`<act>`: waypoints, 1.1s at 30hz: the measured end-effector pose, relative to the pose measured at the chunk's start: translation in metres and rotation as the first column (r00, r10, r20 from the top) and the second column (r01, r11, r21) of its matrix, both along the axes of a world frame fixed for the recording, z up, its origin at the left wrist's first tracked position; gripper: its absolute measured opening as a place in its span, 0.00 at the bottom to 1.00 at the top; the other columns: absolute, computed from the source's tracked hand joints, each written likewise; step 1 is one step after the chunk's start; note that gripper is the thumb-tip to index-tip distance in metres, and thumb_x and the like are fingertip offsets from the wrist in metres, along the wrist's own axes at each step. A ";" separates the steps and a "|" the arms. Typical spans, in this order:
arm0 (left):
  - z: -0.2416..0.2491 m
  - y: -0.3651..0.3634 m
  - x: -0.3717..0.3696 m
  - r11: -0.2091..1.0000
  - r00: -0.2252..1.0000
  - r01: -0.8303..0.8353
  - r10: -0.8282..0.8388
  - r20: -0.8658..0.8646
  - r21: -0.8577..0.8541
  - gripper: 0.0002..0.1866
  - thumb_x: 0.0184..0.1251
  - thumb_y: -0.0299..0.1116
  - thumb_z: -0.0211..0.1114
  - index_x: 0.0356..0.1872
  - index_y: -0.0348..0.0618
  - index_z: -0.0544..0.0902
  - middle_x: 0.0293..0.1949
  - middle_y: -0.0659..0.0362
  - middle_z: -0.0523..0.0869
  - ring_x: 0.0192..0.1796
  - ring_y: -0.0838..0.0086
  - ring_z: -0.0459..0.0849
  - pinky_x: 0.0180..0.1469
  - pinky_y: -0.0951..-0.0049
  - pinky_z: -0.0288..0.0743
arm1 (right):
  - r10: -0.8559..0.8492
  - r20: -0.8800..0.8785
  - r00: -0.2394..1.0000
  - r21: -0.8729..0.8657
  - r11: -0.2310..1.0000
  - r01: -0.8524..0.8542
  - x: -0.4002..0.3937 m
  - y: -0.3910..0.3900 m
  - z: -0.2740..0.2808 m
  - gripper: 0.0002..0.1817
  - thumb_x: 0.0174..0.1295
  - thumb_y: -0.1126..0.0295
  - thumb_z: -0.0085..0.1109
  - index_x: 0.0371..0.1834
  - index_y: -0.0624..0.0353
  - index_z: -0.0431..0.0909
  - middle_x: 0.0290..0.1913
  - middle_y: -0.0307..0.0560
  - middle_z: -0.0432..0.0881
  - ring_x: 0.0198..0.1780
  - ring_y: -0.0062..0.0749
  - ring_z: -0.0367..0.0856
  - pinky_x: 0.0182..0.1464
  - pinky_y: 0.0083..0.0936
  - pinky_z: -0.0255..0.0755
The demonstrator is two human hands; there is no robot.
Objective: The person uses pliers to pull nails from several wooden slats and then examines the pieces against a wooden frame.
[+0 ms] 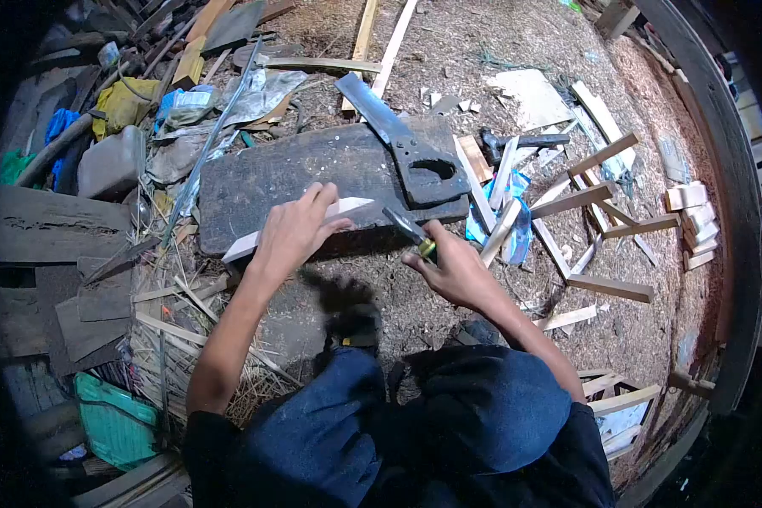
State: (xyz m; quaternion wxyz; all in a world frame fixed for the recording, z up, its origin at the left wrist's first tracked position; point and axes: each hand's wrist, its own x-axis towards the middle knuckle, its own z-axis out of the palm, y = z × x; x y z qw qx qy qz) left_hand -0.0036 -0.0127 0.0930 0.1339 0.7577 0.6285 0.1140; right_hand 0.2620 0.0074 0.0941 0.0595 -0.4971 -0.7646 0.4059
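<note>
My left hand [292, 233] grips a pale wooden strip [244, 246] near the front edge of a dark, worn wooden board [262, 182]. The strip's slanted end pokes out between thumb and fingers, and the hand covers its middle. To the right, my right hand [457, 269] is closed round a small hand tool [406, 225] with a dark metal end and a yellow-green grip; its exact kind I cannot tell. The metal end points up and left toward the strip, with a gap between them. Behind it, a handsaw [422, 173] with a black handle lies flat across the board.
Right of the board lie a hammer [525, 141], loose wood sticks and jointed wooden pieces [571, 199]. A stack of small blocks [692, 224] sits farther right. Rags and a grey plastic container [112, 162] crowd the left; a green container [117, 419] lies lower left. Shavings cover the ground.
</note>
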 end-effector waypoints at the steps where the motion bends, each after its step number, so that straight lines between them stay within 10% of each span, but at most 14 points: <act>1: -0.001 0.000 -0.005 1.000 0.999 -0.026 0.026 -0.023 0.011 0.21 0.65 0.50 0.68 0.45 0.46 0.72 0.40 0.53 0.81 0.39 0.49 0.85 0.36 0.53 0.76 | 0.003 -0.003 1.000 0.000 1.000 -0.003 -0.005 0.003 0.000 0.24 0.63 0.60 0.66 0.50 0.66 0.68 0.40 0.69 0.82 0.46 0.65 0.82 0.46 0.51 0.74; 11: -0.014 -0.008 -0.032 0.991 0.985 -0.131 0.134 -0.105 0.037 0.14 0.59 0.44 0.72 0.40 0.48 0.84 0.39 0.58 0.80 0.39 0.56 0.84 0.40 0.57 0.76 | 0.026 0.079 0.997 0.415 0.908 -0.056 -0.074 0.018 -0.023 0.35 0.58 0.71 0.64 0.67 0.67 0.58 0.49 0.65 0.73 0.51 0.61 0.76 0.54 0.47 0.74; 16: -0.033 -0.002 -0.039 0.980 0.986 -0.045 0.075 -0.148 0.195 0.14 0.58 0.43 0.71 0.42 0.51 0.87 0.38 0.60 0.80 0.43 0.62 0.82 0.45 0.61 0.75 | -0.014 0.203 0.979 0.596 0.795 -0.112 -0.098 0.028 -0.047 0.17 0.57 0.74 0.64 0.49 0.61 0.74 0.46 0.55 0.77 0.52 0.47 0.75 0.50 0.37 0.75; 28: -0.028 0.006 -0.011 0.948 0.998 0.018 0.004 -0.069 0.316 0.26 0.55 0.43 0.74 0.56 0.47 0.82 0.50 0.53 0.81 0.56 0.55 0.78 0.57 0.59 0.71 | -0.067 -0.070 0.995 0.625 0.775 0.096 -0.035 0.027 -0.016 0.15 0.56 0.68 0.67 0.45 0.60 0.77 0.43 0.53 0.79 0.49 0.50 0.76 0.50 0.42 0.73; 33: 0.006 0.017 0.062 0.915 0.947 0.311 -0.322 0.000 0.257 0.08 0.61 0.34 0.71 0.40 0.46 0.85 0.38 0.59 0.84 0.43 0.61 0.82 0.44 0.63 0.73 | -0.345 -0.073 0.936 0.574 0.753 0.322 0.046 -0.007 0.015 0.10 0.60 0.66 0.63 0.37 0.60 0.75 0.36 0.53 0.81 0.40 0.51 0.81 0.41 0.44 0.76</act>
